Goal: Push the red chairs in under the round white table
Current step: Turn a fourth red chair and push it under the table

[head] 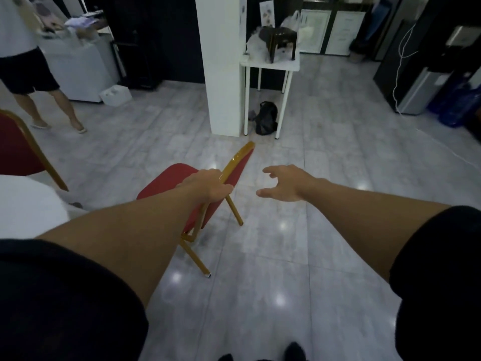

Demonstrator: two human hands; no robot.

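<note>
Head view: left hand (pixel 208 186) grip wrapped around the gold back frame of a red chair (pixel 182 183), which stands on the tiled floor (pixel 286 256) just right of the round white bench (pixel 28 204); right hand (pixel 283 183) free beside it, fingers spread wide. Second red chair (pixel 18 147) at far left behind the bench. Farther back: white pillar (pixel 223 66), small white side table (pixel 270 65).

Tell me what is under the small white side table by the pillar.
Under the side table a black bag lies on the tiled floor, with something grey beside it. The pillar hides whatever lies further left.
</note>
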